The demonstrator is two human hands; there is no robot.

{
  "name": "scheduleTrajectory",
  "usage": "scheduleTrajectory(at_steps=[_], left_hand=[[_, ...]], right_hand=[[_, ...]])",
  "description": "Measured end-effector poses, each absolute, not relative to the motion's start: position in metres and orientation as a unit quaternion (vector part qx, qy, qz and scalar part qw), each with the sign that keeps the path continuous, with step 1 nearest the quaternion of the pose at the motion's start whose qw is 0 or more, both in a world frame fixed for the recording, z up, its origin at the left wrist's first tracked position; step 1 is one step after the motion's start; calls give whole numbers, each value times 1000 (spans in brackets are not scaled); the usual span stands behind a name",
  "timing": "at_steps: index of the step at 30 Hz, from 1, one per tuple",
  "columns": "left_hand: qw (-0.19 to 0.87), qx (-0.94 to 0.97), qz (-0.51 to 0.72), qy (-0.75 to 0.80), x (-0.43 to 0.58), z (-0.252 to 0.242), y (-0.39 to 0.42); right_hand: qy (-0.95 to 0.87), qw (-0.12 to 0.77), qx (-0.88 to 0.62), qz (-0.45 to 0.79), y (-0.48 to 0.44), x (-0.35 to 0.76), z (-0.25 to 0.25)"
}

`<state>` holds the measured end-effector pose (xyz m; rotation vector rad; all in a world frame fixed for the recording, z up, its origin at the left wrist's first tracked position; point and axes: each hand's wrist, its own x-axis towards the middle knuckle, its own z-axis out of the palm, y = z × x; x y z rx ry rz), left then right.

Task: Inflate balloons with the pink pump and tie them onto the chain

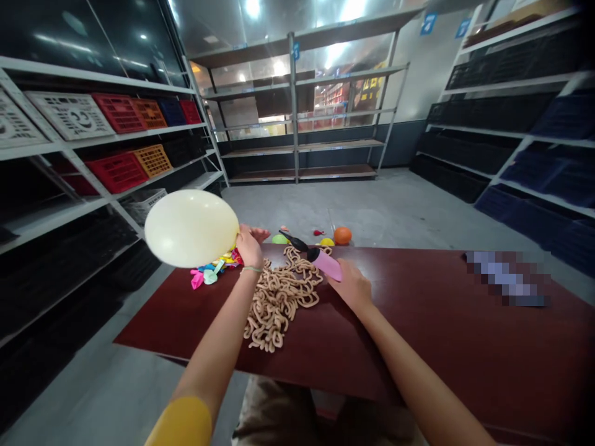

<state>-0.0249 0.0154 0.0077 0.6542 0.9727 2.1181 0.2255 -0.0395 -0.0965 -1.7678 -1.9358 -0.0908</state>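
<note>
A large inflated pale yellow balloon (pixel 191 228) hangs over the table's left side. My left hand (pixel 251 246) is closed at its neck end, though the pinch itself is partly hidden. In my right hand (pixel 354 286) is a balloon pump with a pink body (pixel 328 265) and a black nozzle end, tilted up toward the far left. The nozzle is apart from the balloon. Limp coloured balloons (pixel 210 274) lie in a small heap below the inflated one. A pile of tan, rope-like loops (pixel 277 297) spreads between my forearms.
The dark red table (pixel 418 322) carries a blurred-out flat item (pixel 509 277) at right. Beyond its far edge are an orange balloon (pixel 343 235), a yellow one (pixel 327 242) and a green one (pixel 279 238). Shelves with crates (pixel 116 113) stand left; more racks stand behind and right.
</note>
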Motion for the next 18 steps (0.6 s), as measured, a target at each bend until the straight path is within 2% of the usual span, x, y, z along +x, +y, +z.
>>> scheduleTrajectory(at_steps=[9,13,18], left_hand=[[358,283,783,423,-41,-32,3],[371,355,720,466,-28,-59,1],[355,446,632,526,-29,-76,-13]], right_hand=[[-766,203,-604,-87,-43,235,-94],[-776,161,-600,-108,-44,242,-92],[-792,179,-571,-122,-43,234,-96]])
